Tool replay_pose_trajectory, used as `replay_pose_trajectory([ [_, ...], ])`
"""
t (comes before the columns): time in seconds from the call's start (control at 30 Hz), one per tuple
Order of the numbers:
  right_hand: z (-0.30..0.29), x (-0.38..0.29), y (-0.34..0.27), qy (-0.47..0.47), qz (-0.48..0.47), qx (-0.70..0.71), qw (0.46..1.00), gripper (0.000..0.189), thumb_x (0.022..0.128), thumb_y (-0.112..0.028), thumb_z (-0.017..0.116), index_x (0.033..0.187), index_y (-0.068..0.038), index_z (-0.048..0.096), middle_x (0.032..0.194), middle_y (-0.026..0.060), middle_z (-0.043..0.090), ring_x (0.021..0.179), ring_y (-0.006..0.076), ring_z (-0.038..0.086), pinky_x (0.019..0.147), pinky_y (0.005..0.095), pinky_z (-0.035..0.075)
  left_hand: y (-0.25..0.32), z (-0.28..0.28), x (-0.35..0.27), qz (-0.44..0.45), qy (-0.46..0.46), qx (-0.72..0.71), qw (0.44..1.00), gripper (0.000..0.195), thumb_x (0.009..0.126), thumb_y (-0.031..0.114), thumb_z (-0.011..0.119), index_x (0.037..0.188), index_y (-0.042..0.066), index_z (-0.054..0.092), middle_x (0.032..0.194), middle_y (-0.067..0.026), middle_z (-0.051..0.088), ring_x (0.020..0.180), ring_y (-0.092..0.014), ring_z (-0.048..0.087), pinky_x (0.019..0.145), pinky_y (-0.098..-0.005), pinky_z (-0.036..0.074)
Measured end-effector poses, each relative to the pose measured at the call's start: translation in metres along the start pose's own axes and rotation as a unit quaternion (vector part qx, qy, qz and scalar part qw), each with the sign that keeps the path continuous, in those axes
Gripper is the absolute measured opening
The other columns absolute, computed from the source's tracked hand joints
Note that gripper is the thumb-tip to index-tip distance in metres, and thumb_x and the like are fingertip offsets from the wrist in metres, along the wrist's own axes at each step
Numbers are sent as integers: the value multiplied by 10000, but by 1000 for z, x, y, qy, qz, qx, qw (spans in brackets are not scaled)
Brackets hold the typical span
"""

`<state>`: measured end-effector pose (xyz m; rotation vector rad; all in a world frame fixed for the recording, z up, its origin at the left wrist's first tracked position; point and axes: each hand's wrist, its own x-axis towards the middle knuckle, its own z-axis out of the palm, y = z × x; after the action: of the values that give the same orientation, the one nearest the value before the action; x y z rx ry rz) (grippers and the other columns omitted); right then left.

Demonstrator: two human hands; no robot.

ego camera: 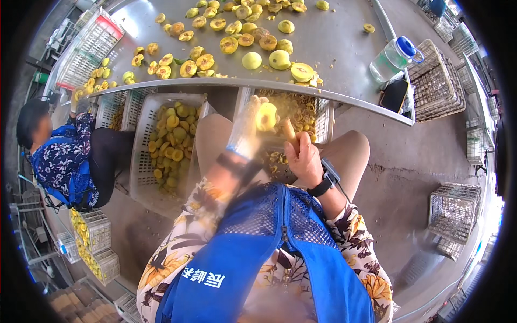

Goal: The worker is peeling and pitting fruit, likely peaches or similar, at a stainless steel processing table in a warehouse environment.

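Observation:
My left hand (pixel 249 125), in a whitish glove, holds a halved yellow fruit (pixel 266 116) with its cut face showing. My bare right hand (pixel 303 155) is closed around a light wooden handle (pixel 288 131); the tool's tip, near the fruit, cannot be made out. Both hands are above a white plastic crate (pixel 325 121) of brown and yellow fruit scraps. On the metal table (pixel 339 52) ahead lie many halved fruits (pixel 228 45) and a few whole-looking ones, such as a green-yellow fruit (pixel 279 59).
A crate of fruit halves (pixel 139 161) stands left of my knees. A co-worker (pixel 64 157) sits farther left. A water bottle (pixel 389 60) and a dark phone (pixel 394 96) lie at the table's right corner; crates (pixel 436 87) stand beyond it. The table's metal edge (pixel 242 82) runs before me.

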<state>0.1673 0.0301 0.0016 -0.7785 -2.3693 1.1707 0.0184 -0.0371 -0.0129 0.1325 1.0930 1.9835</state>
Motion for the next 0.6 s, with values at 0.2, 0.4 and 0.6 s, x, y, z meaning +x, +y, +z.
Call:
replay_pose_trajectory([
  [0.2,11,-4,-8,-30,-8,1,1000,235,830,-188,515,930,-6,404,650,224,532,629,406,534,523,440,413,-1,10,-7,-6,-9,-24,1000,343,881,352,447,1011,36,469,825,-82,549,707,-160,544,586,-266,457],
  [0.4,12,-3,-10,-51,34,3,998,221,860,-217,468,874,-3,414,651,223,527,626,407,527,519,437,403,-4,12,-12,28,-2,-30,999,357,885,356,441,1049,40,468,854,-92,554,750,-170,550,638,-269,467],
  [0.6,12,-4,-10,-8,-6,6,1000,218,855,-214,476,896,-3,437,669,219,534,640,407,528,536,442,410,-11,3,-7,46,-8,-22,999,346,891,341,436,1050,37,475,880,-97,558,770,-177,556,647,-267,471],
])
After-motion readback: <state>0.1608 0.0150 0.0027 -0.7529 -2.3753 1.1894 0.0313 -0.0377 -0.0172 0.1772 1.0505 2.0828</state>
